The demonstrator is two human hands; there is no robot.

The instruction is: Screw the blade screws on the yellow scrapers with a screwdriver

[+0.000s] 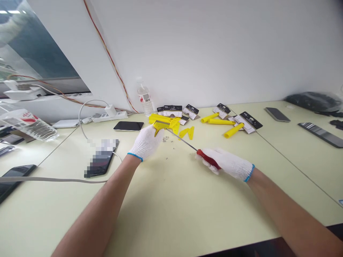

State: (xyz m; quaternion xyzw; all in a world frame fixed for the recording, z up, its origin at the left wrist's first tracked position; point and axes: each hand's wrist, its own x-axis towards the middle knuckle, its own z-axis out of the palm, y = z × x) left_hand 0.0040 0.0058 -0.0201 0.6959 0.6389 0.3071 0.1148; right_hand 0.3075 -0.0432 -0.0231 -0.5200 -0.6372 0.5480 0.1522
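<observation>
Both my hands wear white knit gloves. My left hand (146, 142) is closed round a yellow scraper head (160, 126) with a metal blade edge, held just above the pale table (171, 207). My right hand (227, 163) grips the red handle of a screwdriver (207, 159). Its thin metal shaft runs up and left, and the tip meets the scraper head. A few small screws (165, 139) lie on the table under the scraper.
Yellow scraper parts (171, 123), yellow handles (233, 130) and carded packages (250, 121) are piled near the wall. A water bottle (144, 98), power strip (109, 116), several phones (128, 125) and a white cable (53, 179) lie to the left.
</observation>
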